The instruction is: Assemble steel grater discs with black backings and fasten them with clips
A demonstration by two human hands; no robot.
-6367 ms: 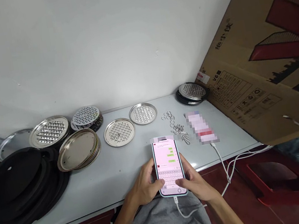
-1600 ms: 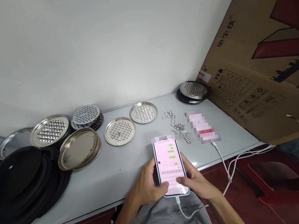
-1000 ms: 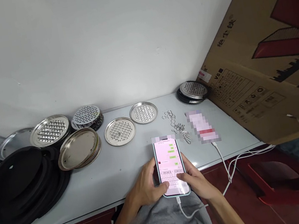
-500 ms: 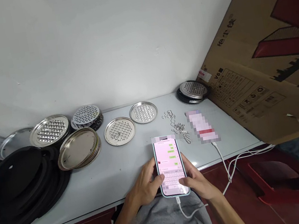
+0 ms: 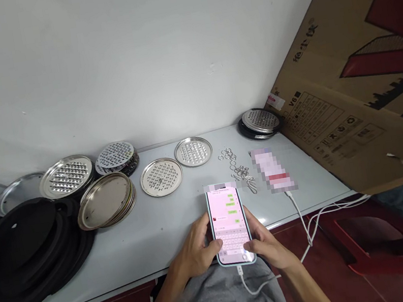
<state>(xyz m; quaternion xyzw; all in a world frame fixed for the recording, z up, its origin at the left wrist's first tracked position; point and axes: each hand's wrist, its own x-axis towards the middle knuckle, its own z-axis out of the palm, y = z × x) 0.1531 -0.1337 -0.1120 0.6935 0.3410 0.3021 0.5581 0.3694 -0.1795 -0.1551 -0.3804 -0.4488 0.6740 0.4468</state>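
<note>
A smartphone [image 5: 228, 218] in a pale blue case is held upright above my lap at the table's front edge. Its lit screen shows a chat with green bubbles and a keyboard. My left hand [image 5: 198, 249] grips its left side, thumb over the keyboard. On the other side my right hand [image 5: 269, 245] holds it, thumb near the keyboard's lower right. The fingers behind the phone are hidden. A white charging cable [image 5: 241, 275] is plugged into its bottom end. Just beyond the phone lie small metal rings [image 5: 228, 154] and metal hooks or clips [image 5: 244, 177].
Round metal grater plates [image 5: 161, 177] lie on the grey table [image 5: 154, 236], with stacked metal discs [image 5: 105, 200] and black round pieces [image 5: 33, 251] at left. A second, blurred-out phone [image 5: 272, 170] is charging at right. A cardboard box [image 5: 327, 114] and a red stool [image 5: 386, 238] stand at right.
My right thumb has shifted slightly right and down on the keyboard, and my left thumb slightly. Text on the screen has changed a little. The phone stays in both hands.
</note>
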